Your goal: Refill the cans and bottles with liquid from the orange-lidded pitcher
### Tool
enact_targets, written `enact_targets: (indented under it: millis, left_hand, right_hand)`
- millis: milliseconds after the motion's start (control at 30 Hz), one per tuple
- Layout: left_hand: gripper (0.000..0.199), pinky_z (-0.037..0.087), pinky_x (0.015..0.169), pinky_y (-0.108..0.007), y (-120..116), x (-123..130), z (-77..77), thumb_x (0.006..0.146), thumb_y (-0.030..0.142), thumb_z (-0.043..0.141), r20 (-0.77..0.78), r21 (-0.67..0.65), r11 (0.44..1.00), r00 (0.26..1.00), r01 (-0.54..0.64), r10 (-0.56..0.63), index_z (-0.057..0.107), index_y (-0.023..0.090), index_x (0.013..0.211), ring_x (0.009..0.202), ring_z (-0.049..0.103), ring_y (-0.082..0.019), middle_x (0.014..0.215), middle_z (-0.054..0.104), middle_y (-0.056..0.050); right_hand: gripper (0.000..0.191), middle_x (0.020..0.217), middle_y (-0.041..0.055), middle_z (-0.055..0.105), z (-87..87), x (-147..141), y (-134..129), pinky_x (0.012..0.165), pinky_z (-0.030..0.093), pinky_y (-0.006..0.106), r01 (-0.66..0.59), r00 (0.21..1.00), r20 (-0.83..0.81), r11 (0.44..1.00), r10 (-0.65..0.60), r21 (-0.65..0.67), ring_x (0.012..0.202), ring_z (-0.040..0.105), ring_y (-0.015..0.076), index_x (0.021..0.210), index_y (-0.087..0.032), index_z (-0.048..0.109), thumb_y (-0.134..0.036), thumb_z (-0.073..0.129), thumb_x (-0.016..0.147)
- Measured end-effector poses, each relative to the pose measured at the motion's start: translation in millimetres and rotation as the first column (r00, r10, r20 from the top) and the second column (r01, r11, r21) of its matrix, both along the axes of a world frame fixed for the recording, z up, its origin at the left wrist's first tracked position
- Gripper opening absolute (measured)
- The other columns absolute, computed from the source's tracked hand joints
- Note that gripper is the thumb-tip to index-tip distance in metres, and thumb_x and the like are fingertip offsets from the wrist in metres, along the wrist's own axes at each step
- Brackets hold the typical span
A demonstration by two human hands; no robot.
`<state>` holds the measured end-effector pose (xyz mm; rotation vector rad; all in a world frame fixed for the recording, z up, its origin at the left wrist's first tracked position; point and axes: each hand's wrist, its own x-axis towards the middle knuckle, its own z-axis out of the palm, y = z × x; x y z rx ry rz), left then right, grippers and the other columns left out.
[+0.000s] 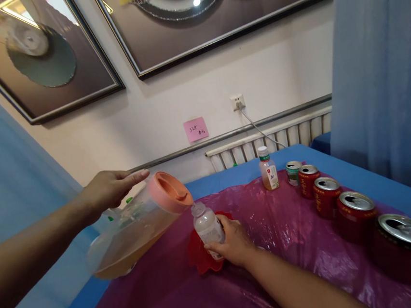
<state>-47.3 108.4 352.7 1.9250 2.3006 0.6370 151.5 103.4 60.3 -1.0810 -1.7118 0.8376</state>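
My left hand (pixel 109 194) is closed at the handle side of a translucent pitcher (pixel 140 228), with one digit stretched toward its orange lid (pixel 169 191). Tilted well over, the pitcher holds brownish liquid along its lower side. Its lidded end is right at the open mouth of a small clear plastic bottle (pixel 207 226). My right hand (pixel 234 241) wraps around that bottle, which leans slightly. A red scalloped dish (pixel 197 256) lies beneath the bottle; whether they touch is unclear. I cannot make out a stream of liquid.
A white-capped bottle (pixel 268 169) with some liquid stands farther back. From a small green can (pixel 293 173), several red cans (pixel 326 198) run toward the near right. Purple plastic sheeting (pixel 161 294) covers the blue table (pixel 352 164). Behind are a radiator (pixel 262 141) and curtains (pixel 375 70).
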Motion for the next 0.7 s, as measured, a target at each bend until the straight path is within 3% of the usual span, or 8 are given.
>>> enact_targets:
  millis: [700]
  left_hand:
    - [0.063,0.022,0.044,-0.027,-4.6,7.6,1.0,0.065,0.079,0.061,0.009,0.002,1.000,1.000,-0.017,0.017,0.037,0.025,0.044,0.042,0.026,-0.011,0.042,0.030,0.006]
  right_hand:
    - [0.068,0.116,0.0071,0.071,-0.2,0.4,1.7,0.091,0.044,0.038,0.007,1.000,0.020,1.000,-0.007,0.000,0.104,0.064,0.0292,0.127,-0.023,0.057,-0.044,0.083,0.068]
